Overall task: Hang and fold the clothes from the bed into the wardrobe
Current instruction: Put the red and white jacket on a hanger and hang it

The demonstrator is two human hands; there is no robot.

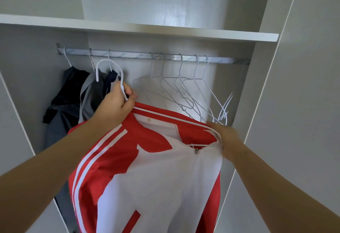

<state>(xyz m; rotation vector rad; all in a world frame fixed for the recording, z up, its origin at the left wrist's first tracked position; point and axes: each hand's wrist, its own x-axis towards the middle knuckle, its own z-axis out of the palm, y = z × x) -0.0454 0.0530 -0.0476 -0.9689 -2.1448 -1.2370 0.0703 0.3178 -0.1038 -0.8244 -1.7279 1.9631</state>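
A red and white zip jacket [147, 168] hangs on a white wire hanger [110, 67] in front of the open wardrobe. My left hand [117, 100] grips the hanger's neck just below its hook. The hook sits a little below the metal rail [139, 55], not on it. My right hand [224, 133] pinches the jacket's right shoulder near the collar. The zip pull shows near the collar.
Several dark and grey garments [73, 94] hang at the rail's left end. Several empty wire hangers [184, 89] hang along the middle and right of the rail. A white shelf [165, 30] runs above the rail. A wardrobe side panel [294, 85] stands at right.
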